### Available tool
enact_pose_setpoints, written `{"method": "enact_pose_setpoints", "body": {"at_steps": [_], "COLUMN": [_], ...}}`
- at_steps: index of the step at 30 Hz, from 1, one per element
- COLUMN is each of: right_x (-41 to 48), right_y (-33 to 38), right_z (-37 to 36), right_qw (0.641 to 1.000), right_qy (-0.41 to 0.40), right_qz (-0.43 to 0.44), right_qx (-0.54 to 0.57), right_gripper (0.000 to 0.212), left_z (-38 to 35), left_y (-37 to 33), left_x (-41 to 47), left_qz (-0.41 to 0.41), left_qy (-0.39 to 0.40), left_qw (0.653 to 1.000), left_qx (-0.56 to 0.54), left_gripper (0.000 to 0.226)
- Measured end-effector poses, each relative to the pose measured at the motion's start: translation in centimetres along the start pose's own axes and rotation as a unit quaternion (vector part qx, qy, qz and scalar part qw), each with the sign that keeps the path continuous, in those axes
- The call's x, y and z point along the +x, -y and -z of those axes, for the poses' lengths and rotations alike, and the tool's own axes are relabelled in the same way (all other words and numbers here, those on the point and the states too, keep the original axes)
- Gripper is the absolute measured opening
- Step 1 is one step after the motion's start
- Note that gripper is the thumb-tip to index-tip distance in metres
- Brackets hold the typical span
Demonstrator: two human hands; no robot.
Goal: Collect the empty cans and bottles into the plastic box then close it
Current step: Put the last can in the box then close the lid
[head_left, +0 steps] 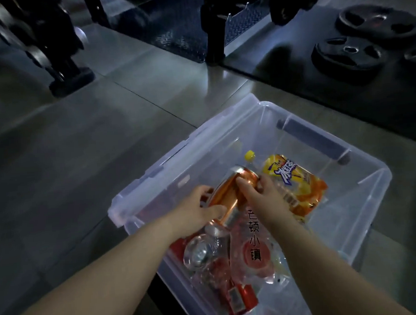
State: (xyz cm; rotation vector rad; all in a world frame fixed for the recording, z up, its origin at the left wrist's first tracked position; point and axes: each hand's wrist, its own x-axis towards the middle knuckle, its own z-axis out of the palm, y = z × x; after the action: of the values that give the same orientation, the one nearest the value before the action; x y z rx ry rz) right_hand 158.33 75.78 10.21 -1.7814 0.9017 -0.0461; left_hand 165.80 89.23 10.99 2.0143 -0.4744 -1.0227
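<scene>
A clear plastic box (pixel 363 192) stands open on the floor, low and right of centre. Over its middle, an orange can (pixel 230 192) lies tilted, held by both hands. My left hand (pixel 195 211) grips its lower side, and my right hand (pixel 259 193) wraps its upper end. Beside the can lies a bottle with a yellow cap and a yellow-orange label (pixel 297 184). Below the hands lie a clear bottle with a red label (pixel 252 249), a clear crushed bottle (pixel 202 251) and a red can (pixel 241 300).
The box's lid (pixel 178 156) lies against its far left rim. Black weight plates (pixel 348 53) lie on a dark mat at the upper right. A black rack's legs (pixel 213 46) and a machine's foot (pixel 72 80) stand on the grey tiled floor beyond.
</scene>
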Motion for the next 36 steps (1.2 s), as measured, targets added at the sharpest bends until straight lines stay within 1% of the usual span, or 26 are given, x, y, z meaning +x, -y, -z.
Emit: {"method": "enact_pose_setpoints", "body": {"at_steps": [1,3,5,7,9,11,13,14,15,16,17,18,19,21,23,24,26,27,28,32,36], "right_x": [0.2,0.6,1.4,1.8,2.0,1.8,1.2,0.8,0.3,-0.3,-1.0,-1.8,-2.6,-4.0,-5.0,-5.3,-5.8,-5.9,-5.9,-4.5,-3.6], "right_y": [0.0,0.1,0.1,0.2,0.4,0.9,1.3,1.4,1.3,1.0,0.5,-0.2,-1.0,-2.3,-3.6,-4.1,-4.7,-4.9,-5.1,-4.5,-3.0], "right_z": [-0.3,-0.8,-1.5,-2.2,-2.6,-2.3,-1.1,-0.1,1.1,2.5,3.8,5.0,6.1,7.7,8.7,8.9,8.5,8.0,7.6,6.9,5.9], "right_qw": [0.999,0.994,0.984,0.971,0.965,0.960,0.958,0.955,0.949,0.942,0.935,0.929,0.925,0.921,0.929,0.941,0.959,0.959,0.958,0.957,0.957], "right_qy": [-0.001,0.007,-0.007,-0.023,-0.013,-0.010,-0.041,-0.070,-0.103,-0.135,-0.162,-0.185,-0.209,-0.259,-0.287,-0.289,-0.268,-0.253,-0.245,-0.245,-0.231], "right_qz": [-0.012,-0.028,-0.034,-0.035,-0.043,-0.034,0.010,0.039,0.060,0.066,0.061,0.048,0.036,0.021,-0.021,-0.052,-0.092,-0.100,-0.103,-0.096,-0.100], "right_qx": [-0.049,-0.108,-0.173,-0.234,-0.259,-0.277,-0.283,-0.285,-0.291,-0.299,-0.309,-0.316,-0.316,-0.291,-0.231,-0.166,0.009,0.072,0.103,0.125,0.142], "right_gripper": [0.037,0.046,0.053,0.059,0.065,0.071,0.066,0.060,0.055,0.052,0.051,0.051,0.052,0.057,0.062,0.063,0.059,0.058,0.058,0.063,0.063], "left_z": [-0.1,-0.2,-0.2,0.0,0.5,1.7,3.5,4.3,5.0,5.5,5.9,6.3,6.5,6.8,6.8,6.7,6.3,6.0,5.9,6.3,6.9], "left_y": [0.3,0.8,0.9,0.7,0.1,-1.0,-1.7,-1.8,-1.8,-1.8,-1.5,-1.1,-0.7,-0.2,-0.2,-0.3,-0.8,-1.1,-1.4,-3.1,-5.1], "left_x": [-0.1,-0.2,-0.3,-0.4,-1.0,-1.9,-2.5,-2.5,-2.4,-2.3,-2.1,-1.8,-1.6,-1.2,-0.9,-0.8,-0.8,-0.9,-1.0,-2.1,-3.1], "left_qz": [0.010,0.019,0.007,-0.030,-0.076,-0.146,-0.226,-0.235,-0.196,-0.122,-0.043,0.017,0.051,0.061,0.049,0.043,0.034,0.029,0.022,-0.011,-0.053], "left_qy": [0.010,0.016,-0.001,-0.052,-0.121,-0.209,-0.301,-0.339,-0.349,-0.330,-0.293,-0.252,-0.215,-0.188,-0.200,-0.207,-0.220,-0.226,-0.231,-0.257,-0.274], "left_qw": [1.000,0.999,0.998,0.987,0.966,0.937,0.879,0.851,0.846,0.863,0.886,0.900,0.903,0.897,0.898,0.903,0.914,0.916,0.916,0.899,0.891], "left_qx": [0.008,0.030,0.067,0.150,0.215,0.240,0.295,0.327,0.353,0.362,0.356,0.355,0.367,0.395,0.389,0.373,0.339,0.330,0.328,0.355,0.359], "left_gripper": [0.052,0.048,0.044,0.040,0.033,0.026,0.022,0.026,0.036,0.049,0.059,0.063,0.063,0.061,0.061,0.061,0.063,0.064,0.063,0.062,0.060]}}
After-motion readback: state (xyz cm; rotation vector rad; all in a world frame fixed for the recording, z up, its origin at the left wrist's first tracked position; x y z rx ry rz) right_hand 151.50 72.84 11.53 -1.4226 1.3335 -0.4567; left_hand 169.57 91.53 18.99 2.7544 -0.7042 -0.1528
